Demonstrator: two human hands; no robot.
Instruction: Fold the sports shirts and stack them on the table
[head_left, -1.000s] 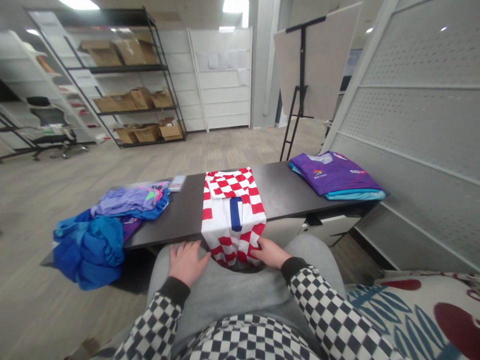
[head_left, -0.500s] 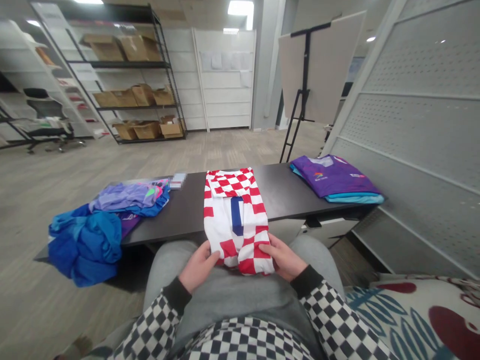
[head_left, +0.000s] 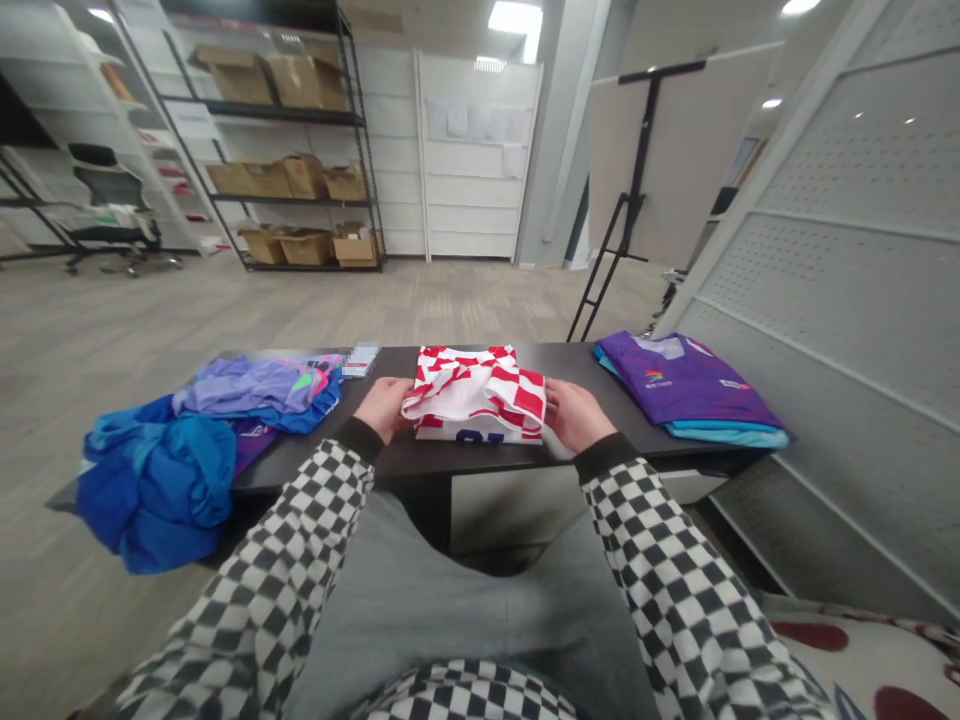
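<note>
A red-and-white checkered jersey (head_left: 480,395) lies folded over on the dark table (head_left: 375,440), its lower part turned up onto the upper part. Part of a blue number shows along its front edge. My left hand (head_left: 385,407) grips the left end of the turned-up fabric, with the fingers partly hidden by the cloth. At the opposite end, my right hand (head_left: 577,415) holds the right edge of the fold, fingers behind it and partly out of sight.
On the table's right lies a folded purple jersey (head_left: 675,380) atop light-blue cloth (head_left: 727,434). Crumpled blue clothing (head_left: 157,480) and a lilac garment (head_left: 255,385) pile up at the left, partly hanging over the edge. An easel (head_left: 637,200) stands behind.
Both hands have moved forward from my lap to the table, carrying the jersey's near end up and over. The jersey is now doubled and shorter, covering most of its number.
</note>
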